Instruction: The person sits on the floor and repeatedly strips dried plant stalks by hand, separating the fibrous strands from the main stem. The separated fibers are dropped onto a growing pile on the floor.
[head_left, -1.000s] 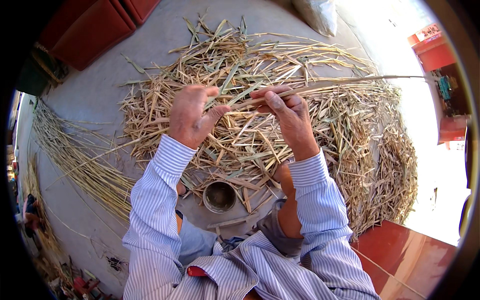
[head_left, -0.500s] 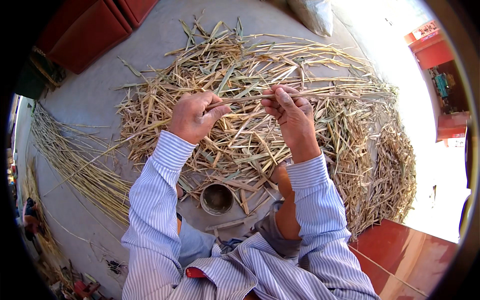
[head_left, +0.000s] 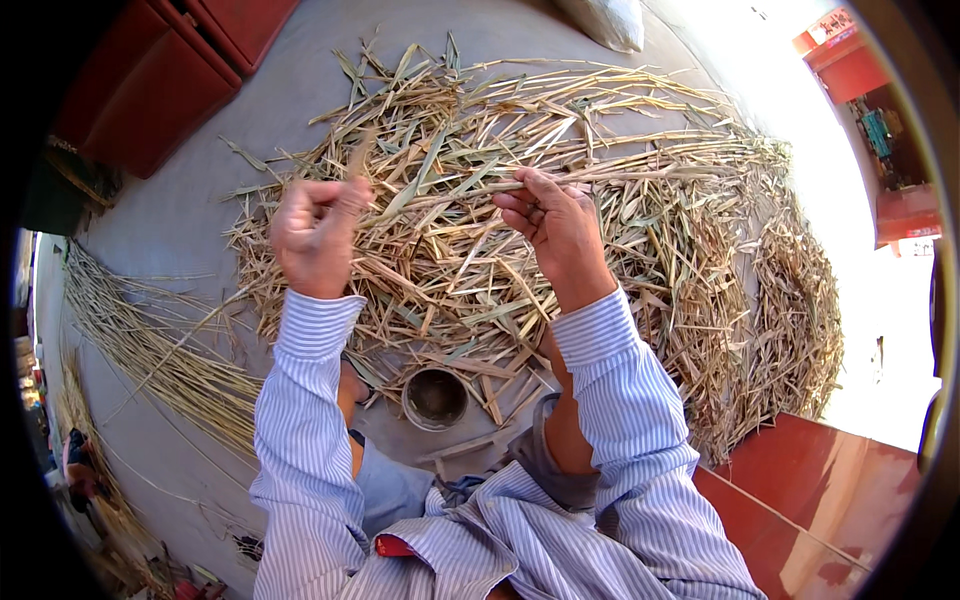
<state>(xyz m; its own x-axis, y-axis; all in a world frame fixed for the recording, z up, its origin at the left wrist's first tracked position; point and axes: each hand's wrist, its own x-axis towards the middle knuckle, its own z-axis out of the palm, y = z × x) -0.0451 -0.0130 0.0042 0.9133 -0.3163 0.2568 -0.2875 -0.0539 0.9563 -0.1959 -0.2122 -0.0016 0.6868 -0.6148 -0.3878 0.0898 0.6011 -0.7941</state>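
Observation:
My right hand point(head_left: 555, 235) is closed, thumb and fingers pinching a long thin dry stalk point(head_left: 455, 194) above the pile. This stalk seems to run on behind my left hand toward the lower left, but part of it is hard to follow. My left hand point(head_left: 318, 238) is curled and smeared by motion, apart from the right one. From its thumb side sticks up a blurred strip of dry leaf point(head_left: 362, 152). Beneath both hands spreads a wide pile of dry leaf strips point(head_left: 480, 275), straw-coloured with some green pieces.
A round bowl point(head_left: 435, 398) stands between my feet. Long thin stalks point(head_left: 185, 365) lie in a bundle at the left. Red furniture point(head_left: 150, 85) stands at the far left, a pale sack point(head_left: 610, 22) at the far edge. A red panel point(head_left: 790, 490) lies at the lower right.
My left hand has moved left, away from the right hand, and a leaf strip now stands up from it. My right hand has shifted slightly left, still pinching the stalk.

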